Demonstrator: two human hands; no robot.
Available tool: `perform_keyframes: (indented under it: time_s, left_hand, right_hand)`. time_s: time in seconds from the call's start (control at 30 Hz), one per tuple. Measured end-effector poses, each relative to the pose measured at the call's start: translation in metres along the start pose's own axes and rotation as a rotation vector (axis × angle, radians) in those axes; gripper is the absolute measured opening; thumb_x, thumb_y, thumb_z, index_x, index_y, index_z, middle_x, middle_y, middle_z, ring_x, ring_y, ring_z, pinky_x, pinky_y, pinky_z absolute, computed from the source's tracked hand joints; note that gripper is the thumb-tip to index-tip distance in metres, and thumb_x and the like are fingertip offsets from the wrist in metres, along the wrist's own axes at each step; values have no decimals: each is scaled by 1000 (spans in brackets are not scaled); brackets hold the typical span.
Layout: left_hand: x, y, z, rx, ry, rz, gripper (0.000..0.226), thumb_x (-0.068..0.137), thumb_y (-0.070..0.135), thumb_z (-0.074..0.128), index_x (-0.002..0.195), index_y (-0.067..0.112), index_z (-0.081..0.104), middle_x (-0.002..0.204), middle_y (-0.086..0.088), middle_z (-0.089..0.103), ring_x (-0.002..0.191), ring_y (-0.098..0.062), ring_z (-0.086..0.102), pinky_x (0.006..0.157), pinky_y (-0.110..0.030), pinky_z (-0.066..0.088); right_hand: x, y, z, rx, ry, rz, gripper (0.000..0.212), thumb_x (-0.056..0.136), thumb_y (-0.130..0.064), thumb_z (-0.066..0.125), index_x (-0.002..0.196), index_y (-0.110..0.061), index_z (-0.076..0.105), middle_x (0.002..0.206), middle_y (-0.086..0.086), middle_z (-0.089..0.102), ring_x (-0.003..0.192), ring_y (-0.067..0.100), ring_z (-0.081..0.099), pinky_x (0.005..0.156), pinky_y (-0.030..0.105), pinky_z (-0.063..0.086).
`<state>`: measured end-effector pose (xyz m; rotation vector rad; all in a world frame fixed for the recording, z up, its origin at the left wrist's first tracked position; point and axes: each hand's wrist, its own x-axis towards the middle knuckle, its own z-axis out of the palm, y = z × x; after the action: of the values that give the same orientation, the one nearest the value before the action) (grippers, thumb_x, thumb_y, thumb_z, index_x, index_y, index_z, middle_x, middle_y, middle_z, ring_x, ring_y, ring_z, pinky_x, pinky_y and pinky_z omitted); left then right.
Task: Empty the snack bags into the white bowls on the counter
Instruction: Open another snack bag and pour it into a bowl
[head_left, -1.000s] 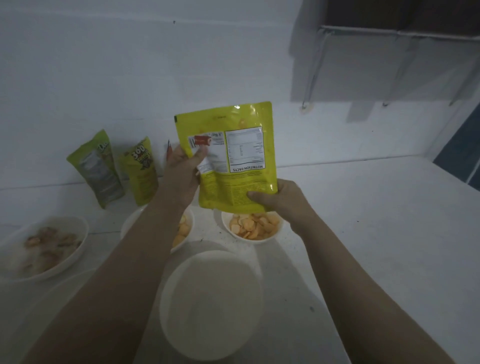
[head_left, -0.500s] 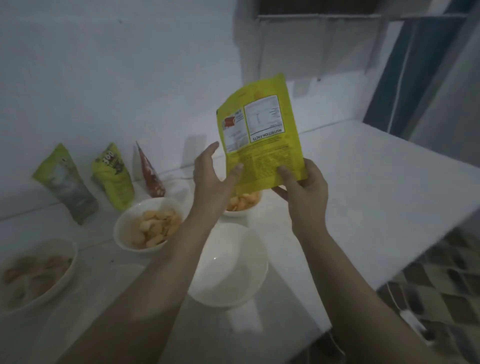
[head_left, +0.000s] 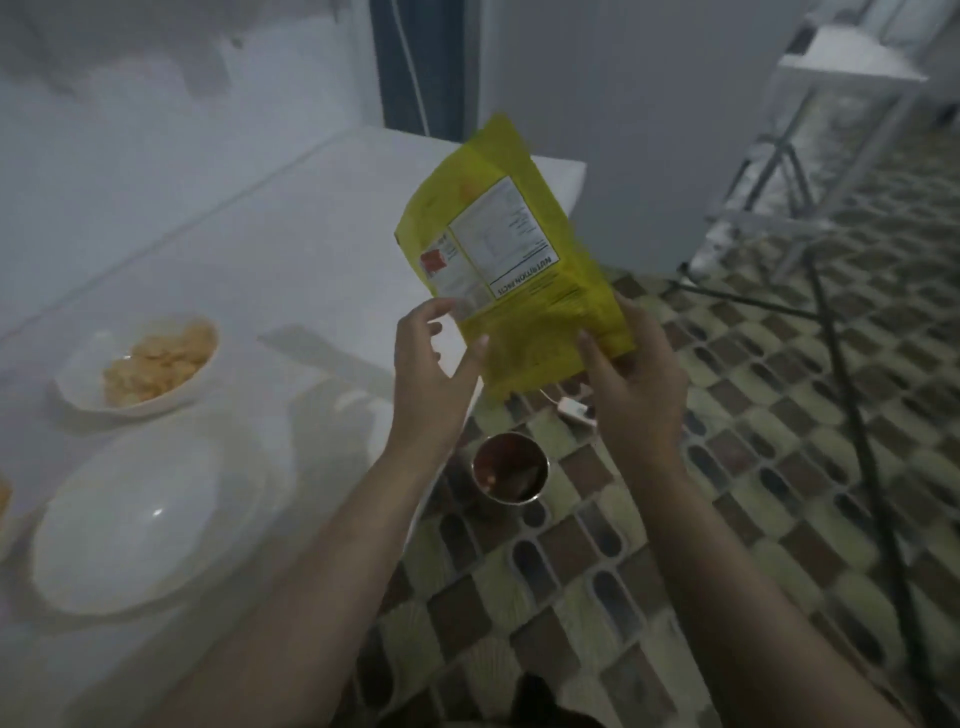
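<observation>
Swung rightward — yellow bag (head_left: 511, 270) above floor; near bowl (head_left: 140, 525) empty.

Chip-filled bowl (head_left: 140, 364) on desk (head_left: 291, 234) at 9 o'clock, empty bowl (head_left: 140, 519) before it at 8, snack bag (head_left: 514, 260) at centre, metal cup (head_left: 510, 474) on floor (head_left: 779, 467) below.

Two bare arms and two hands
The left hand (head_left: 434, 364) and right hand (head_left: 636, 384) have no gloves, rings or watch, and no sleeves cover the arms
</observation>
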<state>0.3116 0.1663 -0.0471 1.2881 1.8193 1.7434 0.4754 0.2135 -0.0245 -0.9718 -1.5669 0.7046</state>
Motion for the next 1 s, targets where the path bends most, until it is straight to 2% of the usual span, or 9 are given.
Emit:
perform_keyframes:
  time_s: [0.13, 0.3, 0.5, 0.6, 0.67, 0.77, 0.83, 0.9, 1.0]
  left_hand:
    - [-14, -15, 59, -18, -118, -69, 41, 91, 24, 65, 127, 20, 46, 129, 3, 47, 112, -5, 49, 85, -8, 41]
    - [-27, -64, 116, 41, -220, -177, 36, 90, 31, 64, 121, 29, 47, 122, 3, 52, 113, -11, 54, 95, -41, 50]
    - [-24, -136, 152, 134, -209, -390, 34, 93, 18, 61, 124, 16, 47, 123, -1, 51, 111, -13, 53, 96, -31, 47]
    - [-20, -189, 166, 166, -175, -494, 35, 95, 14, 59, 127, 12, 46, 125, -2, 50, 110, -10, 51, 78, -7, 45]
    - [-20, -233, 176, 190, -149, -540, 36, 95, 12, 58, 128, 11, 45, 124, -1, 49, 106, -9, 50, 71, -3, 43]
    - [-29, -311, 190, 231, -99, -597, 36, 94, 16, 59, 128, 14, 46, 121, 3, 51, 107, -14, 53, 94, -35, 50]
    - [-36, -367, 201, 265, -65, -634, 37, 94, 22, 59, 128, 18, 46, 123, 3, 53, 111, -18, 55, 97, -44, 49]
    - [-43, -418, 215, 284, -43, -656, 35, 94, 25, 58, 127, 20, 46, 125, 3, 54, 112, -19, 55, 93, -41, 50]
    - [-53, -478, 236, 246, -29, -672, 33, 97, 23, 55, 127, 18, 45, 121, 3, 52, 106, -12, 53, 72, -17, 44]
  right_hand:
    - [-1, 44, -48, -113, 23, 50, 22, 94, -18, 63, 116, -23, 61, 79, -11, 63, 66, 17, 62, 60, 41, 53]
    - [-7, 123, -78, -180, 18, 228, 31, 95, -23, 61, 126, -24, 57, 81, -5, 63, 69, 31, 64, 56, 52, 54]
    - [-7, 224, -58, -197, -74, 503, 39, 95, -19, 60, 133, -25, 51, 77, -6, 58, 76, 35, 66, 61, 55, 56]
    - [-7, 284, -23, -193, -152, 613, 40, 94, -19, 61, 131, -29, 49, 80, -8, 61, 77, 31, 68, 62, 55, 57]
    - [-10, 332, 5, -194, -193, 697, 39, 93, -17, 60, 129, -29, 49, 79, -7, 59, 76, 29, 68, 61, 54, 59]
    - [-19, 414, 54, -151, -222, 810, 36, 89, -19, 59, 120, -36, 48, 87, -1, 60, 80, 29, 68, 62, 54, 60]
    - [-30, 471, 85, -144, -220, 865, 38, 87, -19, 59, 122, -31, 50, 90, -4, 57, 87, 29, 66, 70, 53, 60]
    - [-40, 519, 110, -173, -217, 904, 41, 87, -15, 58, 128, -22, 51, 95, -1, 55, 97, 31, 63, 78, 51, 59]
    - [-54, 580, 135, -225, -266, 948, 44, 90, -16, 57, 133, -15, 48, 114, 8, 57, 105, 29, 59, 82, 38, 55]
